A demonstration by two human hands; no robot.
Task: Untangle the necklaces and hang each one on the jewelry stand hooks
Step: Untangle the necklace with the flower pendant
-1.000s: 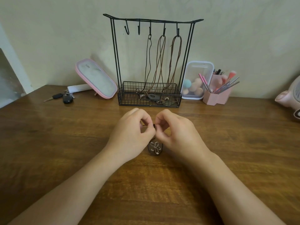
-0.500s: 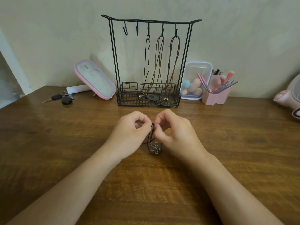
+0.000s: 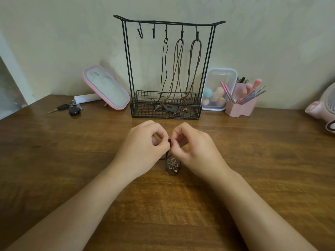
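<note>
Dark cord (image 3: 167,153) is running down from between the two hands to a dark oval pendant (image 3: 173,165) that is carrying a pale metal flower with looped petals. The pendant is lying on the wooden table (image 3: 54,151) in front of the jewelry stand (image 3: 168,69), and it is sitting just below and between the two hands, partly tucked under the heel of the right one. The left hand (image 3: 143,151) is curling closed with thumb and forefinger pinching the cord at its top, and the right hand (image 3: 195,147) is doing the same from the other side, so the two sets of fingertips are nearly touching over a small dark knot or bead; which of the two cannot be told. A short length of cord is also trailing out toward the left hand's palm, close to the table. Behind the hands, the jewelry stand is standing against the wall, and three cords are hanging from its three right-hand hooks: a thin black necklace (image 3: 164,69) on the middle hook and two brown necklaces (image 3: 178,69) (image 3: 194,69) to its right, their lower ends resting in the stand's wire basket (image 3: 145,105). The stand's two left hooks (image 3: 140,32) are hanging bare. To the left of the stand a pink-rimmed mirror (image 3: 107,87) is leaning, with keys (image 3: 69,108) further left.
</note>
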